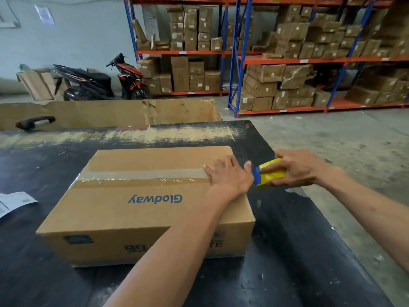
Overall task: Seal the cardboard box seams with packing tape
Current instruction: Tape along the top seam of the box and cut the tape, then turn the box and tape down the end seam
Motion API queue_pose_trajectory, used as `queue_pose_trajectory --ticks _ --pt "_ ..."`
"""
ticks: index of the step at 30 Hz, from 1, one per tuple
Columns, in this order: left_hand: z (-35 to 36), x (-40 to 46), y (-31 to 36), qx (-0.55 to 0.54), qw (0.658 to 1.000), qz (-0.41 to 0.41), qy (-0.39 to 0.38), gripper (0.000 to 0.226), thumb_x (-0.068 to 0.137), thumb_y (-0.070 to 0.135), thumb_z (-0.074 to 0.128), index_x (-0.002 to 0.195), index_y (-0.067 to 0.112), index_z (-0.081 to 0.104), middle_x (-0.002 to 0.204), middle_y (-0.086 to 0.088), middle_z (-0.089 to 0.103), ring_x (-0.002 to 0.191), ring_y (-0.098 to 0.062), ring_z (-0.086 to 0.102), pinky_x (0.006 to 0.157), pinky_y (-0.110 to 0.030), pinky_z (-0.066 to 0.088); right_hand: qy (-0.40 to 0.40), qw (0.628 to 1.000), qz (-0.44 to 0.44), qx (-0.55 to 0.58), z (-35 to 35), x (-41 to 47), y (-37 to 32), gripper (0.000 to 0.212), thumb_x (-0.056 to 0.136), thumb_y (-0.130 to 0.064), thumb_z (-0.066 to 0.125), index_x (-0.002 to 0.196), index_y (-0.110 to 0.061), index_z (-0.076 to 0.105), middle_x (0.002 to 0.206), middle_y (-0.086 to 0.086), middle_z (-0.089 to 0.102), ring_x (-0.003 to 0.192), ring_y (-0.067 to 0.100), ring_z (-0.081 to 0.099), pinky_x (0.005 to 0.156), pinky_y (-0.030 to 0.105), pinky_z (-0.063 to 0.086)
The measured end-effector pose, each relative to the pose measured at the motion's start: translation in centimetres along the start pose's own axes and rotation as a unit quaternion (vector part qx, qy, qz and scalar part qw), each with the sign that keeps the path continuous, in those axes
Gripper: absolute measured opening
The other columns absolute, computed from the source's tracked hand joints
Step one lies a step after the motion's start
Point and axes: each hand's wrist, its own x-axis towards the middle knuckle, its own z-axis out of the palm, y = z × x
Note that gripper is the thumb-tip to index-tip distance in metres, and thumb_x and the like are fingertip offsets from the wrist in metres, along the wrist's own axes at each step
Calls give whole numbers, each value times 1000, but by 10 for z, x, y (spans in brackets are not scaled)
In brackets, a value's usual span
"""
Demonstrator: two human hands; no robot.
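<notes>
A closed cardboard box (pixel 141 209) printed "Glodway" lies on the black table (pixel 294 251). A strip of clear packing tape (pixel 141 175) runs along its top centre seam from the left edge to the right end. My left hand (pixel 228 175) lies flat, fingers apart, on the tape at the box's right end. Just past the box's right edge, my right hand (pixel 298 168) grips a yellow tape dispenser (pixel 271 172) with a blue blade end, held close to my left thumb.
A printed paper sheet (pixel 13 202) lies at the table's left edge. A large open carton (pixel 110 114) with a black handle (pixel 35 122) stands behind the table. Beyond are a parked motorbike (pixel 99 82), shelving racks (pixel 287 60) full of boxes and concrete floor (pixel 343 140) to the right.
</notes>
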Motion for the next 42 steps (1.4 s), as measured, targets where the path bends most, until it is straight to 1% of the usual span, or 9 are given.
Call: queue_pose_trajectory --ticks 5,9,14,16,21,25,28,32,42 --pt "15 8 22 50 996 -76 1 75 97 28 33 153 -4 -6 160 -29 -12 147 -46 -14 116 -60 -11 24 999 29 17 -2 -14 4 50 77 -75 53 125 -63 52 88 -10 39 77 10 43 65 29 32" --pt "15 6 15 52 997 -48 1 75 98 31 34 153 -4 -4 161 -28 -11 148 -46 -12 118 -59 -8 44 997 47 47 -4 -24 0 52 73 -77 52 122 -61 56 86 -9 44 76 12 47 62 29 33" --pt "12 -18 -16 83 996 18 -17 72 100 32 31 154 -1 -4 162 -24 -12 148 -42 -12 119 -57 -7 103 983 91 121 -23 -31 -9 57 66 -84 49 117 -61 60 85 -5 51 80 20 55 70 37 48" --pt "8 -36 -35 95 994 58 -21 67 102 31 26 155 1 -1 163 -21 -9 149 -40 -10 120 -55 -5 125 977 87 151 -34 -33 -17 63 61 -89 42 116 -63 57 80 -6 49 75 19 53 66 36 45" --pt "-19 -82 -109 112 973 199 -40 64 105 34 29 158 10 2 166 -11 -5 152 -29 -5 122 -45 -4 198 944 41 259 -62 -36 -50 46 69 -74 62 113 -60 60 73 -6 47 69 16 48 63 36 40" --pt "-50 -113 -171 45 957 276 -84 64 103 35 44 158 27 11 165 4 1 150 -11 -3 121 -39 -11 210 925 5 317 -71 -34 -90 49 70 -69 65 117 -58 56 80 -4 52 74 15 50 63 29 34" --pt "-55 -135 -190 91 969 225 -43 68 99 48 45 156 38 9 165 4 -5 150 -13 -8 117 -47 -18 204 905 -17 374 -73 -31 -123 51 67 -75 63 115 -59 59 85 -11 53 78 8 52 65 24 33" --pt "-41 -155 -192 147 985 79 -34 75 91 76 19 154 44 -9 164 -8 -15 150 -34 -12 117 -62 -9 194 887 -34 418 -75 -30 -164 51 67 -75 65 115 -60 61 90 -4 55 83 13 53 68 30 39" --pt "-59 -163 -231 122 961 235 -77 64 97 66 27 155 45 8 166 -2 -2 151 -32 -4 121 -49 -9 187 868 27 459 -79 -74 -211 50 71 -69 68 118 -55 63 94 -1 57 86 17 57 72 31 46"
